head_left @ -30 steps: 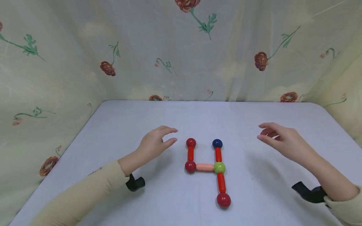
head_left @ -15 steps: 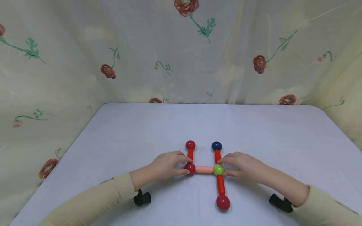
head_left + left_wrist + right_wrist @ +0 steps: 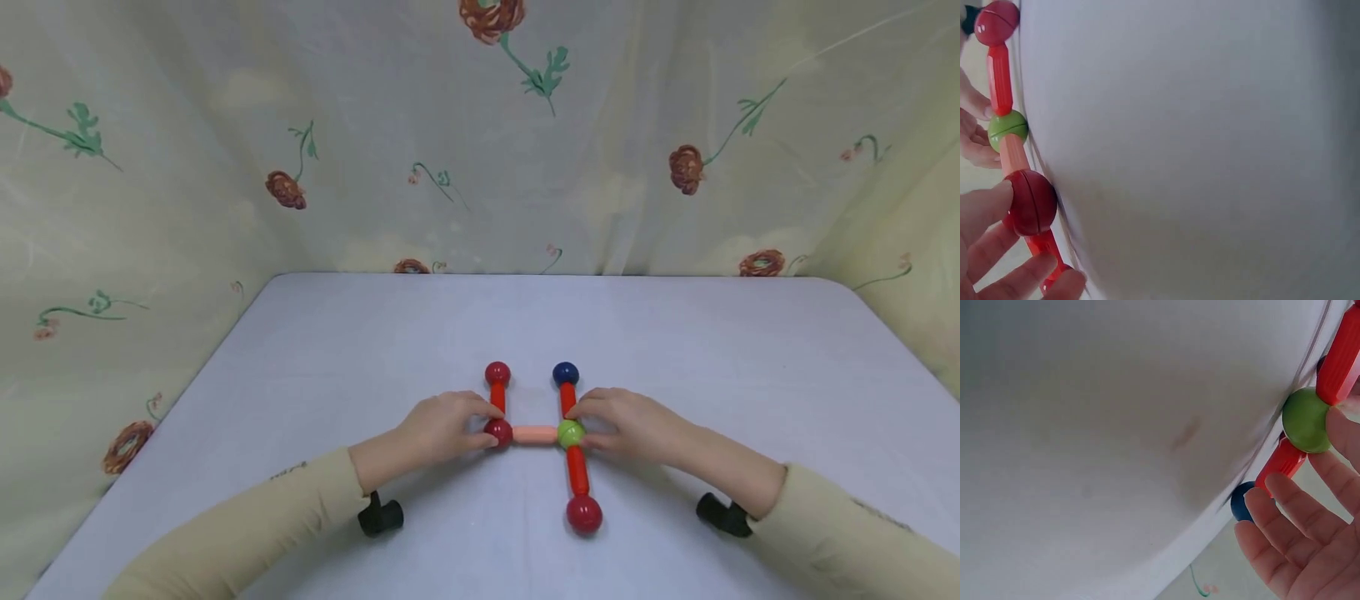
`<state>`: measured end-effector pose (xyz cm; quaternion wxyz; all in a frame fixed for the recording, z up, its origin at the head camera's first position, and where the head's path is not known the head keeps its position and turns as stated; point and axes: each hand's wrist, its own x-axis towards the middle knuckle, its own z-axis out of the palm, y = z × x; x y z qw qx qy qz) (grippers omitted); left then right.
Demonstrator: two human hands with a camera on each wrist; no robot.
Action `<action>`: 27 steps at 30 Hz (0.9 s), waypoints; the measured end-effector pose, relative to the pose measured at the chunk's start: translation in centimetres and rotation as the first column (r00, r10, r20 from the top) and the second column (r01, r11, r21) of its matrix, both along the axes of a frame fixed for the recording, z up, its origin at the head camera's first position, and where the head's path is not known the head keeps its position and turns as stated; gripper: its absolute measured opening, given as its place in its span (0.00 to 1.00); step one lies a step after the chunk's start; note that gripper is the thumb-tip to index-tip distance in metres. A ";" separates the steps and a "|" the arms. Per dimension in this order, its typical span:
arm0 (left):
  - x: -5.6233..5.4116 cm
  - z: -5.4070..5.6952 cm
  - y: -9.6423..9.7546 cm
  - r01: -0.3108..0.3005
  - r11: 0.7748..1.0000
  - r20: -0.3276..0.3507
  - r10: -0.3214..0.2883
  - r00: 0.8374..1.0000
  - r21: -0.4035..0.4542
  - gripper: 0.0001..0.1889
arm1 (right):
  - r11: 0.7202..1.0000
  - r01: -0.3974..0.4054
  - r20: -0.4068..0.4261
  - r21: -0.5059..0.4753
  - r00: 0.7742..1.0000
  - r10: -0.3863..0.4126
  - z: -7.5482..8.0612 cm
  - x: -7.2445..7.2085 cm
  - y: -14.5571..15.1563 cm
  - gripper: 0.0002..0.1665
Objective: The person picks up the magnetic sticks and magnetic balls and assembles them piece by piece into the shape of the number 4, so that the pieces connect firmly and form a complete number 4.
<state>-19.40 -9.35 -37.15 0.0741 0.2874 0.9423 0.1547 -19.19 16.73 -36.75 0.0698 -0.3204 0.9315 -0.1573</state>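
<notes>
A toy ball-and-stick figure shaped like a 4 lies on the table in the head view. My left hand (image 3: 442, 427) pinches its left red ball (image 3: 1032, 202) between thumb and finger. On the other side, my right hand (image 3: 633, 427) grips the green ball (image 3: 1305, 420) with thumb and forefinger. A pink stick (image 3: 535, 435) joins these two balls. Red sticks run up from them to another red ball (image 3: 497, 374) and a dark blue ball (image 3: 566, 374). Below the green ball, a red stick (image 3: 577, 471) ends in a larger-looking red ball (image 3: 584, 515).
The figure lies near the middle of a white-covered table (image 3: 375, 333). A flowered curtain (image 3: 600, 150) hangs behind the table and along both sides. Dark wrist-worn cameras (image 3: 380, 515) hang below the sleeves.
Both hands came in from the sides and took hold of the red and green balls. Since half a second ago, the whole figure has shifted slightly away and to the left.
</notes>
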 end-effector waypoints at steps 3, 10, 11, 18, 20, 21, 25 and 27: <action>-0.6 0.0 -0.1 -0.048 0.999 0.038 0.048 0.998 0.009 0.17 | 1.000 0.000 -0.006 0.008 1.000 0.000 0.0 -0.7 -0.4 0.17; -2.1 0.0 -0.2 -0.148 0.989 0.094 0.148 0.985 -0.001 0.18 | 1.000 0.013 0.003 0.027 1.000 -0.013 0.2 -2.5 -1.4 0.16; -2.3 0.0 -0.2 -0.160 0.987 0.097 0.159 0.982 -0.005 0.18 | 0.999 0.019 0.008 0.026 1.000 -0.019 0.2 -2.8 -1.5 0.16; -3.5 0.0 -0.4 -0.209 0.978 0.108 0.210 0.972 -0.019 0.18 | 0.998 0.050 0.023 0.029 0.998 -0.051 0.1 -4.0 -2.0 0.17; -3.6 -0.1 -0.4 -0.224 0.974 0.122 0.224 0.967 -0.014 0.18 | 0.998 0.058 0.033 0.032 0.998 -0.059 0.1 -4.2 -2.1 0.17; -3.6 -0.1 -0.4 -0.232 0.973 0.128 0.231 0.964 -0.012 0.19 | 0.998 0.060 0.039 0.031 0.997 -0.061 0.1 -4.2 -2.1 0.17; -3.7 -0.2 -0.5 -0.245 0.969 0.145 0.242 0.959 0.003 0.20 | 0.997 0.067 0.050 0.034 0.996 -0.068 0.2 -4.2 -2.1 0.18; -3.6 -0.2 -0.7 -0.259 0.966 0.155 0.252 0.955 0.021 0.22 | 0.996 0.073 0.037 0.043 0.997 -0.074 0.3 -4.1 -1.9 0.19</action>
